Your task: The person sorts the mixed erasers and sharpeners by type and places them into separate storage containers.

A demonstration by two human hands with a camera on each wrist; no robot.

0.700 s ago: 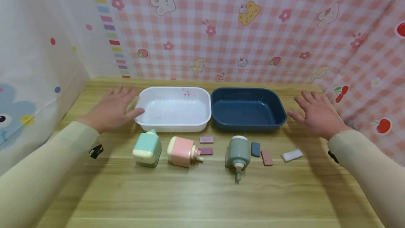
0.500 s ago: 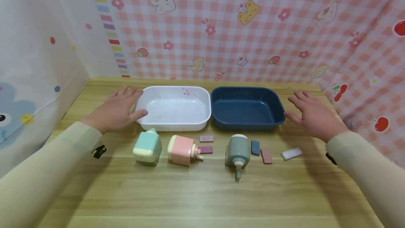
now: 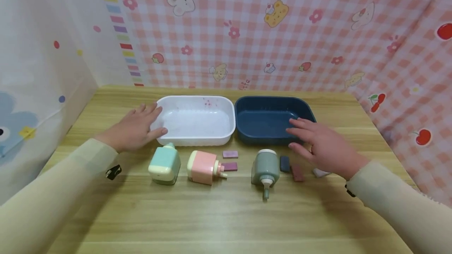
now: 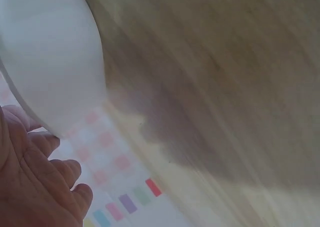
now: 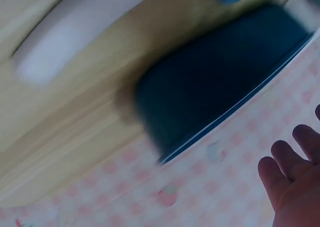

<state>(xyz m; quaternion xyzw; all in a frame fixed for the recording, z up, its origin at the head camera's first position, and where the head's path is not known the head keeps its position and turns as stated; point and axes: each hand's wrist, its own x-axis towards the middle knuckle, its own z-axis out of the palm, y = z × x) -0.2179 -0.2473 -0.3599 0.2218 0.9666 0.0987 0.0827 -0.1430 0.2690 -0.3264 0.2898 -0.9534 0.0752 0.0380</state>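
Note:
My left hand (image 3: 135, 128) lies open and flat beside the left end of the white tray (image 3: 196, 103), its thumb near the tray's rim; the white tray (image 4: 47, 57) fills the left wrist view's upper left. My right hand (image 3: 323, 144) hovers open, fingers spread, over the front right corner of the dark blue tray (image 3: 270, 103) and above a brown eraser (image 3: 297, 173) and a white eraser (image 3: 319, 173), holding nothing. In the right wrist view the dark blue tray (image 5: 220, 82) and white eraser (image 5: 75, 32) appear blurred.
In a row before the trays lie a mint sharpener (image 3: 164, 164), a pink sharpener (image 3: 204, 167), two purple erasers (image 3: 230, 154), a grey-green sharpener (image 3: 265, 169) and a dark blue eraser (image 3: 284, 163). Pink checked cloth walls stand behind and to the right.
My right hand has swung left from beside the blue tray to over its front right corner and the erasers. The left hand edged slightly toward the white tray.

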